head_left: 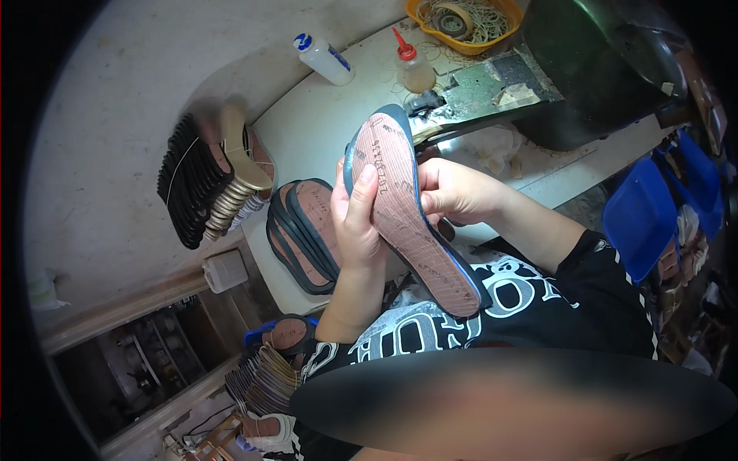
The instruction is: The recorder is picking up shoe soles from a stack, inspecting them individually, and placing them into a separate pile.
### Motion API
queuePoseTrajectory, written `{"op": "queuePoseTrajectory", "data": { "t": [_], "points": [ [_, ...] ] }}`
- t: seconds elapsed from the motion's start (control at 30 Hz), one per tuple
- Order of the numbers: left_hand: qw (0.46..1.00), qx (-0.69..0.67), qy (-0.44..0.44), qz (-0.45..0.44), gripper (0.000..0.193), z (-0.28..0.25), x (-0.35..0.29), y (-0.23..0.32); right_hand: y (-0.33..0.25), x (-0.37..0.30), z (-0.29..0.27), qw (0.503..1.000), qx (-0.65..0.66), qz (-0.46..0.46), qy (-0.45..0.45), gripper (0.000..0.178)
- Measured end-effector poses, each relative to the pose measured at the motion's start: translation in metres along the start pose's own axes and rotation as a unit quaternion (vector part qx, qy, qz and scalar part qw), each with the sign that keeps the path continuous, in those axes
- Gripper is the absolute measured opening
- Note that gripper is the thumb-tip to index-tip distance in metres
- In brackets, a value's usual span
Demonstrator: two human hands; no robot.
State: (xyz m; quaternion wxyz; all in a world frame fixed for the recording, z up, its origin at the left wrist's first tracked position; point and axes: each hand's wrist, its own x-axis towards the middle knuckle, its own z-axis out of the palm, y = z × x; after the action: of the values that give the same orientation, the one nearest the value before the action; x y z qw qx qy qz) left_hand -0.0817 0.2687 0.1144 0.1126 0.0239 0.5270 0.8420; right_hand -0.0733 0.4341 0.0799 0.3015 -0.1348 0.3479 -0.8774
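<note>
In the head view, my left hand [357,211] grips a sole [411,230], thumb pressed on its pinkish face, while my right hand [453,192] pinches its other edge. The sole slants in front of my black shirt [530,326], its broad end over the bench [300,138]. A stack of soles [304,234] lies left of my left hand; beyond stand a red-tipped bottle [416,71] and a white bottle [324,61].

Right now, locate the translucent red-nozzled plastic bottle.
Head view, upper centre: the red-nozzled bottle stands on the white tabletop, between the white blue-capped bottle and yellow plastic basket.
</note>
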Motion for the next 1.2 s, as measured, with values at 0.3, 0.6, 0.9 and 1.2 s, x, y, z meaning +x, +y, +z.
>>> {"op": "queuePoseTrajectory", "data": {
  "t": [0.3,0.6,0.9,1.2],
  "points": [
    [0.989,0.072,0.063,0.113,0.031,-0.018,0.019,-0.024,-0.034,-0.010,0.009,0.949,-0.285,-0.001,0.132,0.025],
    [0.986,0.133,0.073,0.066,0.027,-0.034,0.060,-0.037,-0.019,0.005,-0.014,0.931,-0.257,-0.094,0.240,0.022],
    [0.987,0.121,0.076,0.068,0.030,-0.019,0.078,-0.042,-0.035,-0.017,-0.004,0.957,-0.141,-0.078,0.243,0.028],
    [0.991,0.103,0.078,0.034,0.031,-0.014,0.087,-0.035,-0.027,-0.064,0.022,0.971,-0.035,0.121,0.202,0.032]
  ]
}}
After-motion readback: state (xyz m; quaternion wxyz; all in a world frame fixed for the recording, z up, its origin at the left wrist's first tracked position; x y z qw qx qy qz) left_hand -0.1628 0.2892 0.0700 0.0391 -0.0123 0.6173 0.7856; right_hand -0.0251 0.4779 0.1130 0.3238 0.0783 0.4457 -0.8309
